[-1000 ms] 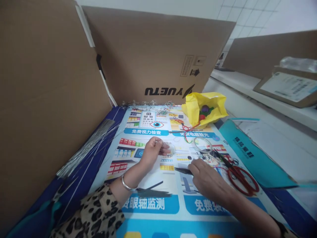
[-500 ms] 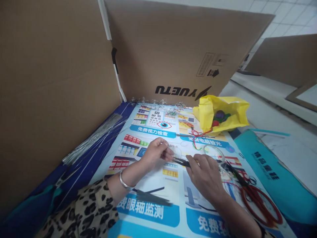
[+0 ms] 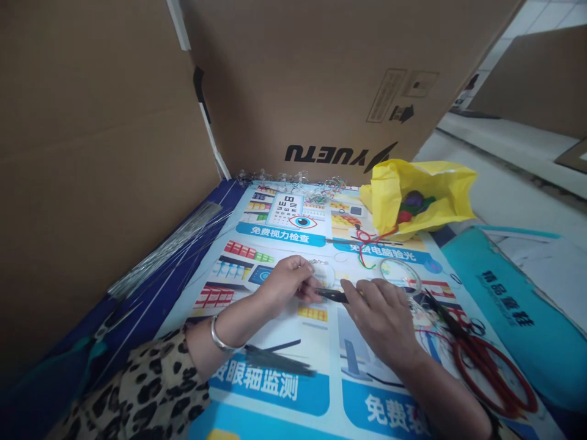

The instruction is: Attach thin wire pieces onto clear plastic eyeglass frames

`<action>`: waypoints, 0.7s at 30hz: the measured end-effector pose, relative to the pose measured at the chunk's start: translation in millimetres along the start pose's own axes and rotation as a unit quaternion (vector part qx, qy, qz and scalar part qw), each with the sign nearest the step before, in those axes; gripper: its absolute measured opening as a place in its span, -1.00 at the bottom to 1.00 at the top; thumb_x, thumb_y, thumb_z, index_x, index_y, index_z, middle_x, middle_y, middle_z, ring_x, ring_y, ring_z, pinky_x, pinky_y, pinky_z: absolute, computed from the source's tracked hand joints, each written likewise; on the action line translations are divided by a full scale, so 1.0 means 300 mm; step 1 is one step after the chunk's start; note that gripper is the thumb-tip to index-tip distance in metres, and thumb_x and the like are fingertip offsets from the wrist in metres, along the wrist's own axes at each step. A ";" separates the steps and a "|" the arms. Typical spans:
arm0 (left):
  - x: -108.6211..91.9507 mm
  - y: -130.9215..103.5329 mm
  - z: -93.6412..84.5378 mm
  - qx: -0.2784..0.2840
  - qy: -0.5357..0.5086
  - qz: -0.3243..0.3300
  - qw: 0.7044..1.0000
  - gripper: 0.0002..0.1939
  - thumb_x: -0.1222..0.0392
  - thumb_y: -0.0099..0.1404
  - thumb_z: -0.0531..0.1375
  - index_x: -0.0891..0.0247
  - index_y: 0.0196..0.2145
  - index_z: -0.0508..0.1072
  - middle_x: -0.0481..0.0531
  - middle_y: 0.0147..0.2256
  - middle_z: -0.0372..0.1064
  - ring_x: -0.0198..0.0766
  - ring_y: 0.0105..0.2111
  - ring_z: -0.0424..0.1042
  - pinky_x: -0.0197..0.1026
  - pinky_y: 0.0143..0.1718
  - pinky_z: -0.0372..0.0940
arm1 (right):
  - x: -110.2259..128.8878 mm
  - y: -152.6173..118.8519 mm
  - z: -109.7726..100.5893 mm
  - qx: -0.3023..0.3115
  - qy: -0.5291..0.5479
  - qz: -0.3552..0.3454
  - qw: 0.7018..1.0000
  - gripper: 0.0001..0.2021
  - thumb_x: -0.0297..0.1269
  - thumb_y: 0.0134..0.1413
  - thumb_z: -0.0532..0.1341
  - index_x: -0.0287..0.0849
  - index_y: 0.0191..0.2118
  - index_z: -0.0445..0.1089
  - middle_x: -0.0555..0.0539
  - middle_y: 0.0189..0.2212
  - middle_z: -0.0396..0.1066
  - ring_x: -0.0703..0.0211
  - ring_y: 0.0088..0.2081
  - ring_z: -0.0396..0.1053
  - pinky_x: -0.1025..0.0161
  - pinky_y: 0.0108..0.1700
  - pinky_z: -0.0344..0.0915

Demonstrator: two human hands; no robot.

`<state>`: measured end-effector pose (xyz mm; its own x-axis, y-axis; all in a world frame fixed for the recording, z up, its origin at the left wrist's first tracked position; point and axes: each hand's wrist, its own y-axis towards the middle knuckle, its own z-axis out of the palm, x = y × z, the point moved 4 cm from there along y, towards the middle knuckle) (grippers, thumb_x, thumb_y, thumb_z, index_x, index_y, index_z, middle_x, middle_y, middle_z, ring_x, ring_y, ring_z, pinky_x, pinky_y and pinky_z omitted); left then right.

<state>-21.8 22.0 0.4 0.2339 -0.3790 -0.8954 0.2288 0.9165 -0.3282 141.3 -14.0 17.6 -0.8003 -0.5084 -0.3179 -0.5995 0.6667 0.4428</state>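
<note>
My left hand (image 3: 293,281), with a silver bangle at the wrist, is closed in a pinch. Between its fingers is a thin wire loop (image 3: 334,276), pale and hard to make out against the printed sheet. My right hand (image 3: 383,318) is wrapped round a pair of pliers (image 3: 332,295). Their dark, narrow jaws point left and meet the wire at my left fingertips; the handles are mostly hidden in my palm. Just beyond my right hand lies a clear round ring (image 3: 418,278). Below my left hand rests a bundle of short dark wires (image 3: 279,360).
Red-handled scissors (image 3: 495,373) lie at right, beside a teal box flap (image 3: 499,293). A yellow bag (image 3: 385,195) holds coloured balls. Long wires (image 3: 169,244) and teal-handled pliers (image 3: 92,351) lie at left. Cardboard walls (image 3: 321,79) stand behind and left; coiled wire pieces (image 3: 321,192) line the back.
The camera view has shifted slightly. The plier jaws look closer together and sit nearer my left fingertips. Both hands keep their holds.
</note>
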 end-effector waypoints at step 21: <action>0.024 0.001 0.000 0.029 -0.034 -0.046 0.998 -0.85 0.20 0.14 0.13 0.30 -0.50 0.24 -0.03 -0.60 0.38 -0.32 -0.68 0.42 -0.40 -0.72 0.22 | -0.008 -0.018 -0.003 -0.031 0.020 -0.026 0.999 -0.72 -0.41 0.11 0.08 -0.10 -0.05 0.30 -0.09 -0.34 0.37 0.05 -0.22 0.19 0.11 -0.22 0.02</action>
<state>-20.0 19.6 -6.2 0.2730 -0.4712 -0.8387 0.3071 0.8689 -0.3883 146.4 -16.9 16.6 -0.7659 -0.5642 -0.3084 -0.6375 0.6038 0.4787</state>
